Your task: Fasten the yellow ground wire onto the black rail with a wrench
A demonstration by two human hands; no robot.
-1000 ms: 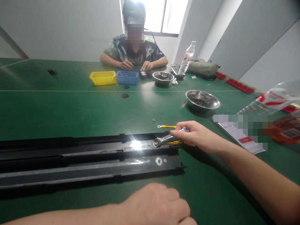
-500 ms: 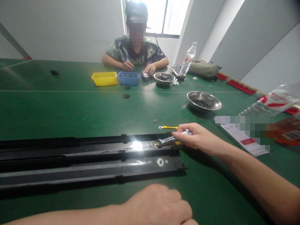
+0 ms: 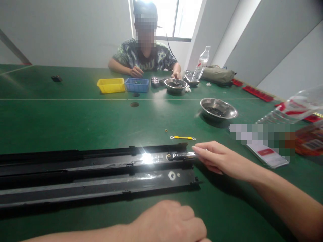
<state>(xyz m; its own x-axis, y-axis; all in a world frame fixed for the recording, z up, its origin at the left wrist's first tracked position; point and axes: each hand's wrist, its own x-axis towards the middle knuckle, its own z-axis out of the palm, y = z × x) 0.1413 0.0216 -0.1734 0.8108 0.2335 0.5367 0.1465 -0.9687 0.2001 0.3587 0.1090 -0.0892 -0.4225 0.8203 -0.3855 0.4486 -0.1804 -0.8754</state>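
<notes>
My right hand (image 3: 214,155) is closed on the handle of a ratcheting wrench (image 3: 182,155). The wrench's ring end sits around a small brass-coloured nut (image 3: 169,155) near the right end of the rear black channel (image 3: 111,161). A second black channel (image 3: 106,184) lies in front, with a pale ring mark and a small hole near its end. At the bottom, my left hand (image 3: 174,220) rests closed, fingers curled under; anything inside them is hidden. Behind the rear channel lie a yellow wire with ring terminals (image 3: 183,137) and a loose brass nut (image 3: 166,130).
A steel bowl of small dark parts (image 3: 218,109) and a phone (image 3: 271,155) lie to the right, near a large bottle (image 3: 290,107). Across the table, a person reaches over another bowl (image 3: 176,88), beside blue (image 3: 137,86) and yellow bins (image 3: 111,86).
My right hand has swung the wrench handle toward me, uncovering the yellow wire's right end. My left hand stays put. The person opposite has moved one hand onto the far bowl.
</notes>
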